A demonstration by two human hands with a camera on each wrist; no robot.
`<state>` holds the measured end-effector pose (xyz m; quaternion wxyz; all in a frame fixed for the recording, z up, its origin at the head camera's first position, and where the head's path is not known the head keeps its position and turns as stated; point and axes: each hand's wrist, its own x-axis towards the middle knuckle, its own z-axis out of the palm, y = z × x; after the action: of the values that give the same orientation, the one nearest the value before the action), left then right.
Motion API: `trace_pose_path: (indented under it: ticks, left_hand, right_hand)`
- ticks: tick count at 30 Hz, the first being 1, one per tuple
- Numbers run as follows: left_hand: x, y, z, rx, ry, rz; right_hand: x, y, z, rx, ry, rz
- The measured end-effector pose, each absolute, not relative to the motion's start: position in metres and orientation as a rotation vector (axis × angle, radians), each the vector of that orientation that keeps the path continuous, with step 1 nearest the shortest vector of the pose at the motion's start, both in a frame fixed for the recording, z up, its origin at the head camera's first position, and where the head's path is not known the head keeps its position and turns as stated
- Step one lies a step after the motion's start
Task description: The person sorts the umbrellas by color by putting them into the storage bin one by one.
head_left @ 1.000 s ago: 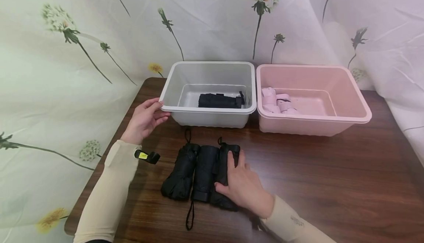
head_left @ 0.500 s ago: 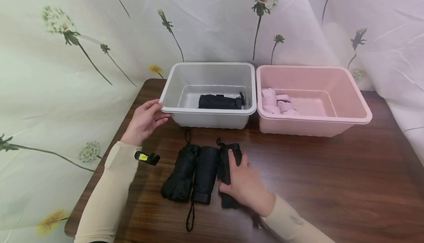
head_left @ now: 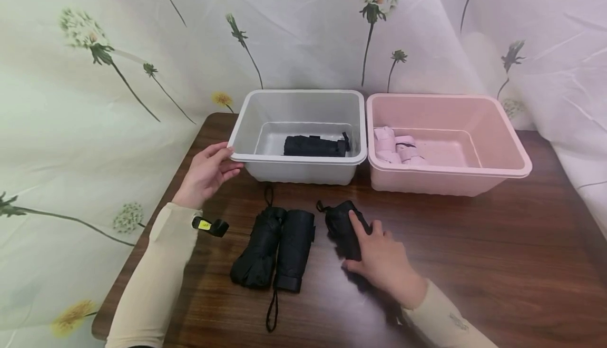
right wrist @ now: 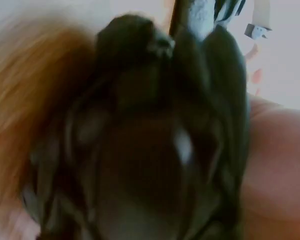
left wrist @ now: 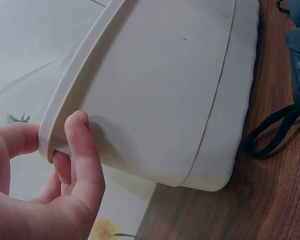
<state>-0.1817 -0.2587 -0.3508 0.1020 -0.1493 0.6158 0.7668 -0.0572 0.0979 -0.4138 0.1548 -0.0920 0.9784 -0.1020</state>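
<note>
In the head view my right hand grips a folded black umbrella, its wrist loop at the far end. It looks slightly raised above the table, tilted to the left. The same umbrella fills the blurred right wrist view. My left hand pinches the rim of the grey bin at its near left corner, thumb on one side and fingers beneath. Another folded black umbrella lies inside that bin. Two more black umbrellas, a crumpled one and a smoother one, lie side by side on the table.
A pink bin stands against the right side of the grey one, with light pink rolled items in its left end. Both bins stand at the back of the dark wooden table, before a flower-printed cloth.
My right hand has taken hold of the rightmost umbrella and moved it right, away from the other two, turning it so its far end points left. The left hand stays on the rim.
</note>
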Motion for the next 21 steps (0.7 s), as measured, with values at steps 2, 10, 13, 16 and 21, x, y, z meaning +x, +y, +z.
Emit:
trace_pose_path:
  ticks: [2,10,13,16,21]
  left_hand:
    - [-0.181,-0.259,-0.351,-0.444,1.825,2.262]
    - [-0.180,-0.260,-0.351,-0.447,1.830,2.257]
    - [-0.180,-0.260,-0.351,-0.448,1.826,2.258]
    - [-0.181,-0.260,-0.351,-0.446,1.826,2.257]
    - [-0.182,-0.260,-0.351,-0.444,1.834,2.253]
  right_hand:
    - [-0.056,0.104,-0.413,-0.271,2.817,-0.274]
    - [-0.053,0.115,-0.417,-0.320,2.859,-0.269]
    - [-0.053,0.115,-0.419,-0.333,2.865,-0.268]
    - [-0.053,0.114,-0.420,-0.340,2.871,-0.269]
    - [-0.054,0.116,-0.421,-0.330,2.873,-0.296]
